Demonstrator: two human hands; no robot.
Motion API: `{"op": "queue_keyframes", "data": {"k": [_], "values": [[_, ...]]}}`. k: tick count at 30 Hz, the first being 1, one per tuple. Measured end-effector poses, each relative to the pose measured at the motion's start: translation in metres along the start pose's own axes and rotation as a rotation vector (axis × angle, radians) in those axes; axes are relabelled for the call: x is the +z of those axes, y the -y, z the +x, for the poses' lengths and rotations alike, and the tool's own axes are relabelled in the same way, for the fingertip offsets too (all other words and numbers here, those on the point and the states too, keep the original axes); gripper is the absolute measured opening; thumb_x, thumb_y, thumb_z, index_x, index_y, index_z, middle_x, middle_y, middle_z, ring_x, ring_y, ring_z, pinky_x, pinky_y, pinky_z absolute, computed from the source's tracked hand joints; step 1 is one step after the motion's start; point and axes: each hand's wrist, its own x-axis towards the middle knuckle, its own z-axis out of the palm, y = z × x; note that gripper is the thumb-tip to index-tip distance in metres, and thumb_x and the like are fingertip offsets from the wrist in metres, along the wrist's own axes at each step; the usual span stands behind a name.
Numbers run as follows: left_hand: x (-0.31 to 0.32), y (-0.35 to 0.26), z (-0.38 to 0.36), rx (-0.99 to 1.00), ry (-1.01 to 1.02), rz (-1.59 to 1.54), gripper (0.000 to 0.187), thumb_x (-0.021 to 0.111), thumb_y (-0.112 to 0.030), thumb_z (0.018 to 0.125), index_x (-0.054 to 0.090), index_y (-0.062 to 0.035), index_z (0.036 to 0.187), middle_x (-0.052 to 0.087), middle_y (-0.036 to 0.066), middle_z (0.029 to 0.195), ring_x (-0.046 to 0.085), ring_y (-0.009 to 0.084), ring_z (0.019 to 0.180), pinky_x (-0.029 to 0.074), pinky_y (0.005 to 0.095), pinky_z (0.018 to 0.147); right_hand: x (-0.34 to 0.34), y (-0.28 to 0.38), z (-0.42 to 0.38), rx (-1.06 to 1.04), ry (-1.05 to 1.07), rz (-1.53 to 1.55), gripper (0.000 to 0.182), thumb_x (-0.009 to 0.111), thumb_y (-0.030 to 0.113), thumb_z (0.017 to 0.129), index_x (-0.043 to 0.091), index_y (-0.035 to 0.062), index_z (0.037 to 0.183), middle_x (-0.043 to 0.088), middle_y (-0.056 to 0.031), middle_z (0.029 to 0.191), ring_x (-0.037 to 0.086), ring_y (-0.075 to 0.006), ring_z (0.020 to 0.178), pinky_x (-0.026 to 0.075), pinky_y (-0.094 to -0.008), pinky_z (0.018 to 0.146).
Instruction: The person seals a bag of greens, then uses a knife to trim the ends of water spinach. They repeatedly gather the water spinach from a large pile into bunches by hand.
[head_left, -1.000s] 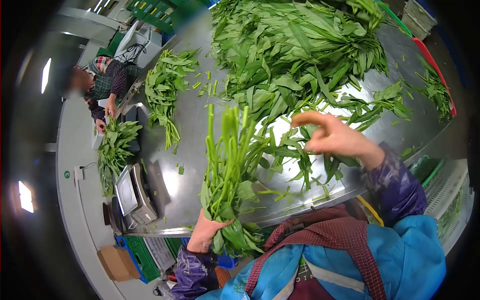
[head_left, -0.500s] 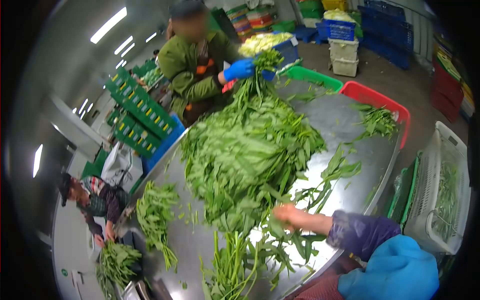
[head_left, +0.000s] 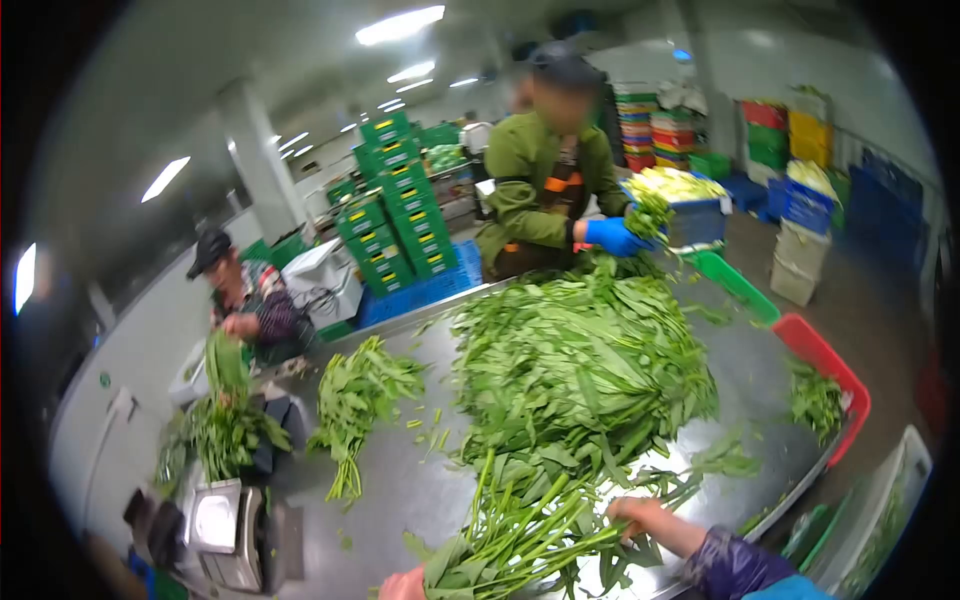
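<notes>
My right hand (head_left: 640, 520), in a purple sleeve, has its fingers closed round leafy green stems at the front of the metal table. At the bottom edge, partly cut off, my left hand (head_left: 403, 585) lies against the leafy end of a loose bunch (head_left: 520, 535); its fingers are mostly hidden. Stems of this bunch stretch between both hands. Beyond them rises a large heap of greens (head_left: 590, 370). A smaller bunch (head_left: 365, 400) lies to the left on the metal table (head_left: 400, 500).
Across the table, a person in blue gloves (head_left: 615, 237) holds greens. Another person (head_left: 245, 300) handles greens at the left, behind a scale (head_left: 218, 525). Red (head_left: 850, 385) and green (head_left: 735, 285) bins line the right edge; a white crate (head_left: 885, 510) stands at lower right.
The view has swung left, shifting the scene rightward. My left hand has come into view at the bottom, and my right hand now holds stems. The person at left has lifted some greens.
</notes>
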Motion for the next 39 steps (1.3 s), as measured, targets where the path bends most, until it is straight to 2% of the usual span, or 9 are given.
{"op": "queue_keyframes", "data": {"k": [4,10,15,17,20,23,25,32,39], "values": [[-0.018,-0.022,-0.001,-0.095,0.105,-0.02,0.049,0.059,-0.019,0.073,0.051,-0.0166,0.121,0.062,0.021,0.08,0.061,0.0351,0.074,0.049,0.041,0.065,0.099,-0.019,-0.012,-0.344,0.231,-0.572,0.027,0.051,0.021,0.087,0.055,0.0065,0.11,0.055,0.0014,0.072,0.056,-0.007,0.072,0.043,-0.0223,0.056],[-0.002,0.043,-0.017,0.223,-0.215,0.108,0.048,0.056,-0.007,0.068,0.055,-0.0136,0.116,0.061,0.021,0.088,0.059,0.0363,0.083,0.047,0.0432,0.07,0.105,0.002,-0.002,0.293,0.623,-0.267,0.029,0.053,0.023,0.087,0.055,0.0061,0.11,0.054,0.0022,0.07,0.052,-0.0064,0.064,0.041,-0.0201,0.054],[-0.012,0.081,-0.035,0.165,-0.167,0.004,0.047,0.056,-0.009,0.072,0.051,-0.0056,0.118,0.059,0.019,0.105,0.056,0.0341,0.096,0.046,0.0403,0.079,0.063,0.042,0.002,0.486,0.475,-0.395,0.033,0.05,0.028,0.09,0.053,0.0056,0.114,0.058,0.0003,0.081,0.051,-0.0088,0.069,0.044,-0.0237,0.058],[-0.049,0.055,-0.035,0.118,-0.129,0.068,0.038,0.067,-0.015,0.067,0.058,-0.0113,0.104,0.063,0.015,0.085,0.06,0.0342,0.075,0.048,0.0406,0.063,0.064,0.062,0.004,-0.085,0.393,-0.484,0.025,0.048,0.024,0.089,0.061,0.0041,0.095,0.059,-0.0022,0.078,0.049,-0.0102,0.063,0.043,-0.0256,0.056],[-0.052,0.078,-0.042,0.11,-0.239,0.193,0.034,0.066,-0.017,0.069,0.058,-0.0136,0.102,0.062,0.014,0.078,0.06,0.0354,0.069,0.047,0.0437,0.057,0.041,0.093,0.003,0.133,-0.098,-0.54,0.02,0.049,0.018,0.086,0.052,0.0065,0.071,0.05,0.0058,0.065,0.042,-0.0073,0.053,0.037,-0.0252,0.046],[-0.069,0.067,-0.042,0.142,-0.378,0.075,0.031,0.067,-0.012,0.067,0.06,-0.0071,0.097,0.061,0.017,0.084,0.058,0.037,0.078,0.047,0.0393,0.062,0.022,0.096,-0.001,0.107,0.029,-0.739,0.017,0.057,0.016,0.083,0.057,0.0045,0.096,0.059,-0.001,0.079,0.054,-0.0122,0.069,0.045,-0.0254,0.062],[-0.07,0.066,-0.038,0.128,-0.371,0.143,0.033,0.066,-0.011,0.067,0.059,-0.0066,0.1,0.061,0.016,0.086,0.058,0.0366,0.079,0.047,0.0388,0.064,0.019,0.083,0.0,-0.455,-0.028,-1.559,0.033,0.06,0.015,0.08,0.054,0.0038,0.111,0.062,-0.009,0.098,0.059,-0.0192,0.088,0.046,-0.0278,0.076],[-0.063,0.049,-0.027,0.171,-0.324,0.203,0.036,0.066,-0.011,0.068,0.059,-0.0075,0.103,0.062,0.015,0.088,0.058,0.0351,0.079,0.047,0.038,0.065,0.095,0.102,0.025,-0.069,0.009,-0.468,0.036,0.06,0.014,0.079,0.054,0.0027,0.113,0.061,-0.0089,0.106,0.056,-0.0195,0.1,0.042,-0.035,0.088],[-0.05,0.024,-0.021,0.158,-0.231,0.127,0.037,0.066,-0.011,0.068,0.058,-0.0103,0.104,0.061,0.015,0.084,0.059,0.0347,0.078,0.046,0.0386,0.064,0.144,0.114,0.025,-0.56,0.078,-0.956,0.043,0.072,0.018,0.067,0.056,0.0037,0.103,0.06,-0.0086,0.092,0.056,-0.0226,0.094,0.042,-0.0353,0.085]]}}
